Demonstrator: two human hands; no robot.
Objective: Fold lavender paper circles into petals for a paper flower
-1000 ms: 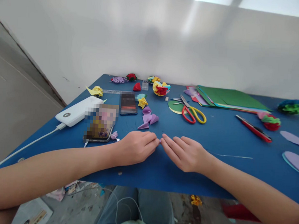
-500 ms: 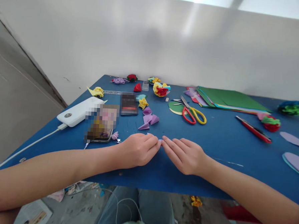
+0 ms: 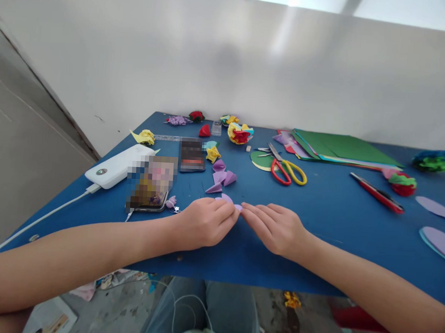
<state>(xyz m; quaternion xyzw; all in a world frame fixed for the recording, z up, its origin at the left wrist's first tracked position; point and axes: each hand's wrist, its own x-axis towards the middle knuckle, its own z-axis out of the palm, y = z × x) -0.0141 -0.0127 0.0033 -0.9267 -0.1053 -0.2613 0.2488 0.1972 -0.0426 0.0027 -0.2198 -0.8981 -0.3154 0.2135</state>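
Near the front of the blue table, my left hand (image 3: 210, 220) and my right hand (image 3: 273, 226) meet at the fingertips around a small piece of purple paper (image 3: 226, 198). Its edge shows above my left fingers and between the two hands; the rest is hidden. Both hands have their fingers closed and pressed on the paper. Just beyond lie several folded purple paper cones (image 3: 219, 177). A phone (image 3: 152, 185) with a small purple charm (image 3: 171, 202) lies left of my left hand.
Scissors (image 3: 287, 169) with red and yellow handles lie on a green paper circle. A red utility knife (image 3: 379, 193) and purple paper ovals (image 3: 442, 241) are at right. Coloured sheets (image 3: 346, 147) are stacked behind. A white power bank (image 3: 120, 165) and paper flowers (image 3: 240, 133) are also on the table (image 3: 332, 212).
A little more of the purple paper shows above and between my fingertips. Both hands stay in almost the same place.
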